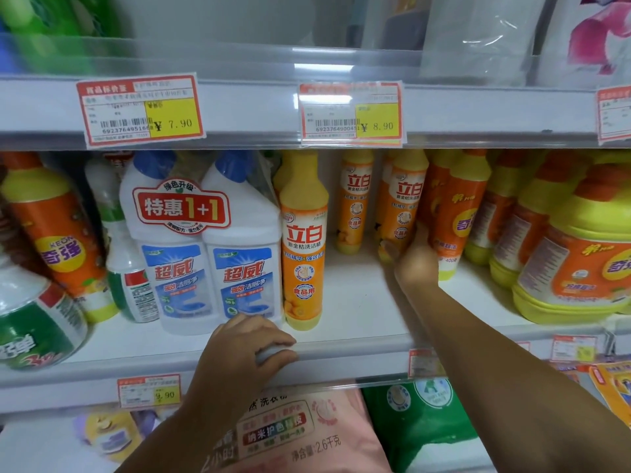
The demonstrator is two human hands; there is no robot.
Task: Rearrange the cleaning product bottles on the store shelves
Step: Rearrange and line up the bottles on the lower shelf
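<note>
You braced your left hand (246, 346), fingers curled, on the shelf lip (341, 353) while your right hand (416, 264) gripped a rear orange dish-soap bottle (399, 213), right of the front Liby bottle (303, 240), likely needing drawing forward beside it

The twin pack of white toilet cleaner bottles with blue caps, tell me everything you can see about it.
The twin pack is two white plastic bottles with angled blue caps, bound in clear film under a red and white 1+1 banner. Each carries a blue label with red characters. It stands upright at the front of the middle shelf, close beside a tall yellow dish soap bottle. The left hand rests on the shelf edge just below it.
</note>
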